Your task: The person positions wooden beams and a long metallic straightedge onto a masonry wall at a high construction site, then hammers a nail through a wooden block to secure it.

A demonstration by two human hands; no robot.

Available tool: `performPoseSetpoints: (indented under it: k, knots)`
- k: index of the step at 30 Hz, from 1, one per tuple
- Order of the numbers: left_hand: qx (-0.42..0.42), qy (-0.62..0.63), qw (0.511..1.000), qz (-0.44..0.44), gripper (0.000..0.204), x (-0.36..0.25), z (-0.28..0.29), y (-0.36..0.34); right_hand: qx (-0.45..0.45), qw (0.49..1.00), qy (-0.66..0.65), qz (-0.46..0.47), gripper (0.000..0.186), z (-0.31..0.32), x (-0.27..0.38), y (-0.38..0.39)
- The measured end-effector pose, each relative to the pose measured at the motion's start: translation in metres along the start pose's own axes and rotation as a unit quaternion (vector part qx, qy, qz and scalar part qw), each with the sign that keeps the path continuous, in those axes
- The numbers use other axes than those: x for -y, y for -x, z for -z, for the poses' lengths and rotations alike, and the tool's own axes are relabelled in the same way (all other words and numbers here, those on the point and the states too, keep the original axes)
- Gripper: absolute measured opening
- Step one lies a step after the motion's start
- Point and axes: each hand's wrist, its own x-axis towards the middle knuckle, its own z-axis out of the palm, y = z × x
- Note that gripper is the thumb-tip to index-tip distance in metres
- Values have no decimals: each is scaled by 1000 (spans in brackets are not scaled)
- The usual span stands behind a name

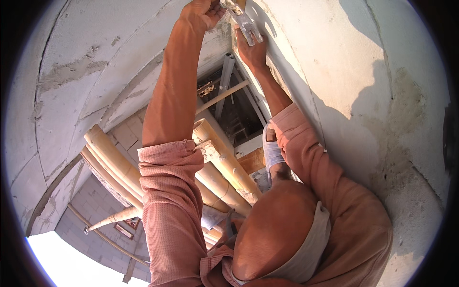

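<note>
My left hand [203, 13] is raised at the top edge with its fingers curled in. What they grip, if anything, is cut off by the frame. Beside it is a cement-smeared metal claw hammer [245, 24], its forked end pointing down toward my right hand [252, 49]. That hand is closed against the right wall and partly covered by the hammer head; its grip seems to be on the hammer, whose handle is mostly hidden. Both forearms reach up from rolled pinkish sleeves.
Pale block walls [344, 71] meet in a corner around me. Thick bamboo poles [224, 162] lie below my arms, near my bent bare knee [277, 225] and my foot in a grey shoe [272, 146]. Beyond, a dark opening [239, 105] drops away, crossed by a thin pole [222, 97].
</note>
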Motion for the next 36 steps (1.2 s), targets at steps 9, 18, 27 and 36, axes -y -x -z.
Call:
performPoseSetpoints:
  k: [9, 18, 27, 36]
  knots:
    - [140, 21, 990, 14, 18, 5, 3, -11, 104, 990, 34, 87, 25, 7, -7, -11]
    - [169, 34, 984, -34, 19, 5, 59, -9, 115, 981, -38, 154, 12, -23, 3, 19]
    - [59, 88, 994, 17, 15, 8, 16, -7, 93, 991, 38, 83, 18, -11, -17, -1]
    - [21, 75, 997, 30, 16, 6, -8, -11, 73, 986, 48, 143, 15, 0, -29, -16]
